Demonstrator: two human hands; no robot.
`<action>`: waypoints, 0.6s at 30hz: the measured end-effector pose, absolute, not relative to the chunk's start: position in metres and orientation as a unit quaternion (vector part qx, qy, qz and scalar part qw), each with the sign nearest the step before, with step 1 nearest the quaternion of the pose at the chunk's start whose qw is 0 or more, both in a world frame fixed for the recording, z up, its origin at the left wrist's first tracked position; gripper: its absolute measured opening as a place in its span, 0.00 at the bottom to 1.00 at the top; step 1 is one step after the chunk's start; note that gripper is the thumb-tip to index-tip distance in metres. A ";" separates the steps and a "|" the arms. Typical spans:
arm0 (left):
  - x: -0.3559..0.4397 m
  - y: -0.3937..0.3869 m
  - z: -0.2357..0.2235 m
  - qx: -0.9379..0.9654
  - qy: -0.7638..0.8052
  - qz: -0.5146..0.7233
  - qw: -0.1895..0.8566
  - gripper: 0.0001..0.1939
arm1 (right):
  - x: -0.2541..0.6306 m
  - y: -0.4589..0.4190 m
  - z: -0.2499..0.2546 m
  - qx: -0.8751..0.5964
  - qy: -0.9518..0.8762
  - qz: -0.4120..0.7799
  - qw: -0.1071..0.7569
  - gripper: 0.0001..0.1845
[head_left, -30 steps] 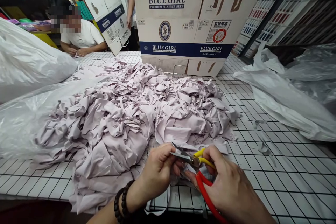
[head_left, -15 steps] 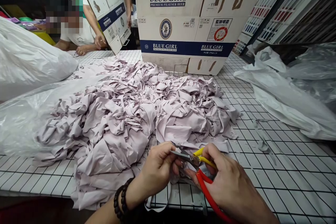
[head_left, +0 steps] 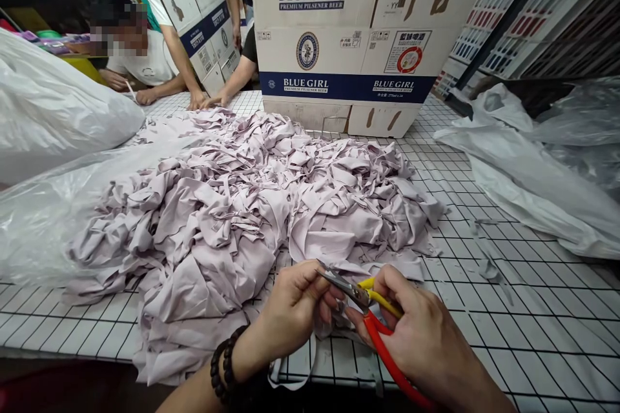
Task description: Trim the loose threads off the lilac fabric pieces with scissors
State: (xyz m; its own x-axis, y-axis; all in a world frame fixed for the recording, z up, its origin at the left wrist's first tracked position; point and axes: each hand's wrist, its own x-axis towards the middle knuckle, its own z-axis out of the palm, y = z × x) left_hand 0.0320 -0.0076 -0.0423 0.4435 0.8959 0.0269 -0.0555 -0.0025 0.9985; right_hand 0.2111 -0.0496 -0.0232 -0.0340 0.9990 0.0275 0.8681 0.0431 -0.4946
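Observation:
My left hand (head_left: pixel 290 303), with dark beads around the wrist, is closed with thumb and forefinger pinched at the scissor tips. It seems to hold a bit of pale mauve cloth, mostly hidden by the fingers. Scissors (head_left: pixel 346 285) with one red and one yellow handle are gripped in my right hand (head_left: pixel 426 329). Their blades look nearly together and point left at my left fingertips. Just beyond both hands spreads a big heap of pale mauve cloth pieces (head_left: pixel 217 219). A thin pale strip (head_left: pixel 310 371) loops below my left hand at the table edge.
A large Blue Girl beer carton (head_left: pixel 339 45) stands behind the heap. Plastic bags lie left (head_left: pixel 58 110) and right (head_left: pixel 533 161) on the grid-patterned table (head_left: pixel 479 329). Cloth scraps (head_left: pixel 489 268) lie at right. Across the table are co-workers' arms (head_left: pixel 237 80) and a smaller carton (head_left: pixel 206 32).
The scissor blades have come closer together in my right hand. My left hand has barely moved. Across the table, another person's arm has come in beside the carton, and co-workers' hands now meet at the heap's far edge.

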 end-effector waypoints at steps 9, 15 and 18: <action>0.029 -0.006 -0.041 0.570 0.364 0.373 0.635 0.25 | 0.218 -0.047 -0.030 -0.647 -0.712 0.176 0.205 0.24; 0.030 -0.004 -0.039 0.556 0.376 0.349 0.654 0.26 | 0.222 -0.042 -0.035 -0.652 -0.693 0.217 0.219 0.25; 0.028 -0.003 -0.040 0.557 0.385 0.337 0.655 0.25 | 0.229 -0.037 -0.039 -0.651 -0.600 0.380 0.268 0.25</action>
State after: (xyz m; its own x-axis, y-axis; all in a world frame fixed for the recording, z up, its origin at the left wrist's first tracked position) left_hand 0.0275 -0.0027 -0.0400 0.4776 0.8691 -0.1287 -0.0126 0.1532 0.9881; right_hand 0.2291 -0.0368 -0.0392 -0.0078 0.9850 -0.1723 0.5775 -0.1362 -0.8049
